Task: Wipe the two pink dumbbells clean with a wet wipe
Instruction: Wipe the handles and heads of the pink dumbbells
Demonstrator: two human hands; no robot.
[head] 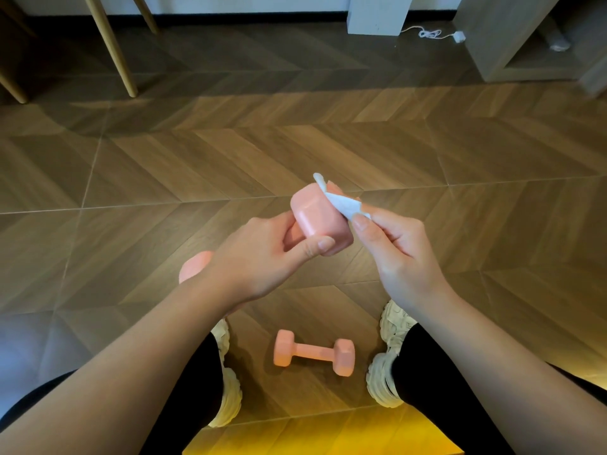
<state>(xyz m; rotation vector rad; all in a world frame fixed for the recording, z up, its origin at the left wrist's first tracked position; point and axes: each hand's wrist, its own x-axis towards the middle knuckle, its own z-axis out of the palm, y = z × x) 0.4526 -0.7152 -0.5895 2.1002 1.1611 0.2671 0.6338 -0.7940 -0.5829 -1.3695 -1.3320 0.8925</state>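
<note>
My left hand (262,257) grips a pink dumbbell (315,218) by its handle, held up in front of me with one head pointing away. Its other head shows behind my left wrist. My right hand (394,251) pinches a white wet wipe (341,200) between thumb and fingers and holds it against the far right side of the raised head. A second pink dumbbell (313,356) lies flat on the wooden floor between my feet, untouched.
My two white sneakers (391,353) stand on the herringbone wood floor on either side of the lying dumbbell. Wooden chair legs (113,47) rise at the far left. A white post, a white cable (433,34) and a grey cabinet stand at the far right.
</note>
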